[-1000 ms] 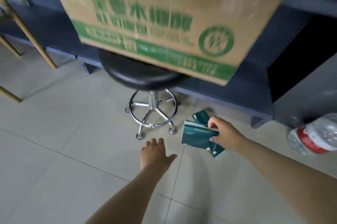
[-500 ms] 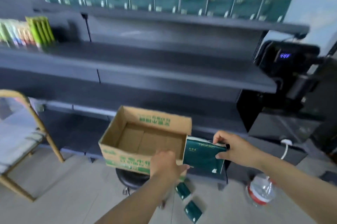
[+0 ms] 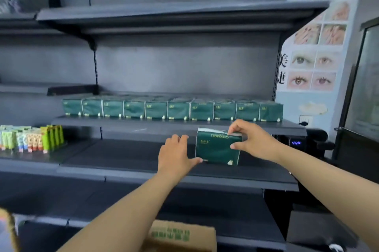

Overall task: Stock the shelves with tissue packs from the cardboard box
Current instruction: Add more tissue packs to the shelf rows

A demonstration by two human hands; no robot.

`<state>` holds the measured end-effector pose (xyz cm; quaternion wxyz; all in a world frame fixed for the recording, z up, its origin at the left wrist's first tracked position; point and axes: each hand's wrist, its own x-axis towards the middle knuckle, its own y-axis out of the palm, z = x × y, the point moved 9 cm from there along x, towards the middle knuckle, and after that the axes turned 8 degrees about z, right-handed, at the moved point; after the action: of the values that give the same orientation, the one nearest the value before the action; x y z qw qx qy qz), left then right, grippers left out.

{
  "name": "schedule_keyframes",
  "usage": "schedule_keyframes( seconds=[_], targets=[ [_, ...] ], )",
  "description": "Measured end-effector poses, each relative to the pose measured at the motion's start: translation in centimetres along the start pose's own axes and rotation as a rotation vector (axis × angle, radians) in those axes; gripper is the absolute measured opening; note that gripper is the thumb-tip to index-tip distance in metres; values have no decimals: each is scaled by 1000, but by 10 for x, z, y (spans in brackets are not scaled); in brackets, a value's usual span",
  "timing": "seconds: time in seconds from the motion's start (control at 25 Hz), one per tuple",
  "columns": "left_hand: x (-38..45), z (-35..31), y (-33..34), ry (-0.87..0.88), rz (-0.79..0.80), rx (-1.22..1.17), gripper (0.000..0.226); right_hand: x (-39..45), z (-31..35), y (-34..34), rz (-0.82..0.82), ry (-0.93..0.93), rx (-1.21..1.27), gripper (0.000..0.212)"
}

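I see one dark green tissue pack standing upright on the middle shelf, toward its right end, pale lettering along its top edge. My right hand pinches its upper right corner; my left hand touches its lower left corner. On the shelf above, a row of matching packs stands side by side. The cardboard box sits low, green print showing.

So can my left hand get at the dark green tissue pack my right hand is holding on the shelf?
Probably yes: the left hand lies open beside the dark green tissue pack, thumb at its lower corner, nothing between.
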<state>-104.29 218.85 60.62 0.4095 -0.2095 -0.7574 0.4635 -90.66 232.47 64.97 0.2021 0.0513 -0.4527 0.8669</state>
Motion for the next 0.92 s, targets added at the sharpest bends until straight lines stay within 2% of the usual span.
schedule_keyframes(
  seconds=[0.12, 0.24, 0.48, 0.64, 0.76, 0.92],
  targets=[
    [57, 4, -10, 9, -63, 4, 77, 48, -5, -26, -90, -29, -18, 26],
    [116, 17, 4, -1, -60, -16, 77, 101, -31, -40, -111, -25, -77, 23],
    [250, 17, 61, 78, -42, 90, 84, 198, -133, -92, -117, 20, -148, 24],
    [308, 0, 91, 140, -37, 162, 89, 245, -185, -108, -179, 46, -139, 23],
    [333, -7, 108, 162, -7, 242, 97, 271, -201, -93, -170, 10, -321, 27],
    [351, -2, 124, 143, 36, 292, 101, 288, -207, -72, -168, -8, -611, 53]
  ],
)
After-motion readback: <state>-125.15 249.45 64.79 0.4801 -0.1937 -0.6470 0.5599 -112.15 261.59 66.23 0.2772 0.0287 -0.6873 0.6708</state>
